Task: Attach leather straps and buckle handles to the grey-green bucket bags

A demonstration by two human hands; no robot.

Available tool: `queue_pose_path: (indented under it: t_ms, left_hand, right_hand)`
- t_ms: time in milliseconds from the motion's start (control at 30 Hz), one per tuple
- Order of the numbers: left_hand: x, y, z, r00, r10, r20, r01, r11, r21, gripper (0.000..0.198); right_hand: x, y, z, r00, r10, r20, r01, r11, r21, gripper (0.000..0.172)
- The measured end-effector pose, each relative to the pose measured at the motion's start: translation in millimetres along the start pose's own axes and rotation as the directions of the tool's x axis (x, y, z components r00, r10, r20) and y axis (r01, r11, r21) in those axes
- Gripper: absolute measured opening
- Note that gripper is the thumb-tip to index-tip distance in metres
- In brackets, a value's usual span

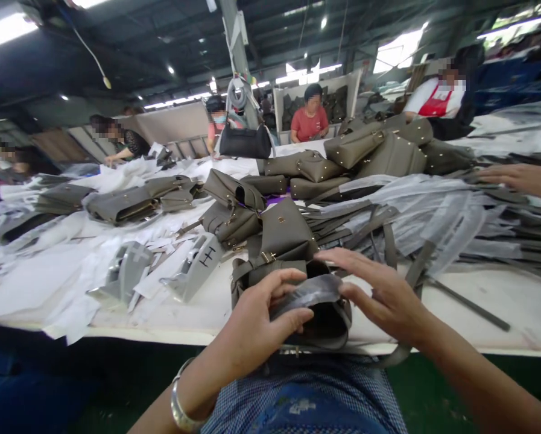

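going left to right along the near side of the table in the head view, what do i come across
Grey object with pale cross → grey object with black marks → left hand → right hand → loose dark strip

The left hand [254,316] is curving inward, its fingers [288,278] bending and its thumb standing apart below them. The right hand [390,298] is facing it nearby, thumb and forefinger parting. Both bare forearms [473,374] are slanting inward and away from the body.
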State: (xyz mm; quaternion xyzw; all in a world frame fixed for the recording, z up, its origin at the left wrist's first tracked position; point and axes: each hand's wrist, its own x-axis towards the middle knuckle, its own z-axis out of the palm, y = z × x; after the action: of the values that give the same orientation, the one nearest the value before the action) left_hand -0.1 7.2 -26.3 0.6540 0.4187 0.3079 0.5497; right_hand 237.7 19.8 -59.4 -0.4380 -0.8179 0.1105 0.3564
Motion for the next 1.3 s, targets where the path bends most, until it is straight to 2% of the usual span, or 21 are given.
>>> queue_pose_path:
  t_ms: [67,133,200,267,300,367,433,467,500,600,667,700,767,867,933,1000,1100,1167,1200,1267,1300]
  left_hand:
    - [0.9,8.9,-1.0,0.999,-0.012,0.048,0.016,0.997,-0.072,0.043]
    - [-2.3,12.2,-8.1,0.992,-0.041,0.121,0.054,0.994,-0.100,0.048]
    - [-10.3,8.3,-25.6,0.981,-0.088,0.176,0.102,0.992,-0.072,0.051]
    - [-21.6,-0.6,-53.7,0.975,-0.132,0.177,0.130,0.991,0.022,0.044]
    - [-27.5,-5.0,-70.0,0.978,-0.143,0.151,0.131,0.987,0.091,0.037]
    - [-37.4,-10.0,-101.3,0.994,-0.105,0.016,0.097,0.956,0.279,0.028]
    - [-41.7,-5.5,-121.5,0.987,0.038,-0.156,0.045,0.867,0.495,0.030]
    - [-41.3,0.6,-125.1,0.966,0.138,-0.220,0.020,0.806,0.592,0.032]
    - [-39.2,9.0,-124.1,0.936,0.239,-0.258,-0.003,0.739,0.674,0.031]
    - [-29.0,40.7,-103.4,0.847,0.468,-0.254,-0.076,0.579,0.812,0.020]
    - [-24.8,59.1,-91.0,0.800,0.559,-0.218,-0.119,0.503,0.856,0.020]
    - [-24.7,65.3,-89.7,0.782,0.592,-0.196,-0.138,0.470,0.872,0.020]
    - [-27.7,69.8,-98.8,0.757,0.638,-0.143,-0.174,0.408,0.896,0.025]
    - [-32.1,60.6,-127.7,0.789,0.609,-0.073,-0.178,0.341,0.923,0.037]
    - [-28.5,52.4,-139.8,0.814,0.578,-0.058,-0.144,0.297,0.944,0.039]
    - [-17.9,49.6,-138.0,0.801,0.598,-0.026,-0.140,0.230,0.963,0.041]
    - [6.0,56.7,-120.7,0.725,0.681,0.104,-0.266,0.137,0.954,0.046]
    - [22.8,60.3,-113.8,0.666,0.730,0.152,-0.368,0.144,0.919,0.045]
    - [30.7,58.8,-113.7,0.644,0.754,0.130,-0.396,0.183,0.900,0.043]
    - [45.3,46.7,-117.4,0.623,0.782,-0.023,-0.368,0.320,0.873,0.044]
    - [51.9,36.6,-119.1,0.633,0.764,-0.126,-0.315,0.403,0.859,0.053]
  right_hand:
    - [10.9,-24.8,-7.8,0.987,-0.076,0.139,0.065,0.995,0.080,0.043]
    - [19.9,-32.6,-14.4,0.977,-0.054,0.209,0.041,0.997,0.067,0.036]
    - [26.1,-22.4,-22.1,0.977,-0.006,0.213,0.002,1.000,0.019,0.030]
    - [30.3,-2.1,-31.9,0.984,0.055,0.171,-0.048,0.998,-0.048,0.033]
    - [32.4,7.6,-37.1,0.985,0.089,0.145,-0.077,0.993,-0.087,0.034]
    - [38.0,16.4,-46.0,0.992,0.117,0.053,-0.105,0.978,-0.181,0.036]
    - [47.0,2.8,-49.6,0.995,0.048,-0.085,-0.070,0.958,-0.280,0.036]
    - [52.9,-12.9,-48.8,0.989,-0.027,-0.147,-0.022,0.947,-0.321,0.037]
    - [59.7,-33.0,-46.2,0.976,-0.103,-0.192,0.031,0.938,-0.346,0.040]
    - [82.9,-98.8,-30.9,0.931,-0.358,-0.069,0.321,0.895,-0.310,0.049]
    - [96.4,-125.8,-20.6,0.908,-0.418,0.007,0.397,0.856,-0.331,0.056]
    - [101.0,-130.5,-17.6,0.910,-0.414,0.027,0.395,0.844,-0.364,0.058]
    - [104.6,-122.9,-17.8,0.926,-0.376,0.030,0.345,0.812,-0.471,0.055]
    - [98.3,-90.9,-28.2,0.952,-0.307,0.018,0.245,0.722,-0.647,0.048]
    - [92.3,-77.2,-32.8,0.967,-0.254,0.034,0.201,0.673,-0.711,0.046]
    - [90.3,-80.5,-30.3,0.965,-0.255,0.066,0.226,0.673,-0.704,0.049]
    - [98.1,-106.8,-18.9,0.952,-0.294,0.085,0.285,0.751,-0.596,0.054]
    - [106.6,-118.9,-14.6,0.971,-0.233,0.049,0.223,0.817,-0.532,0.051]
    - [110.2,-118.9,-14.8,0.984,-0.180,0.020,0.165,0.846,-0.507,0.049]
    - [114.0,-105.2,-18.7,0.996,-0.070,-0.052,0.041,0.903,-0.428,0.044]
    - [114.2,-93.2,-21.2,0.996,-0.009,-0.084,-0.022,0.934,-0.356,0.041]
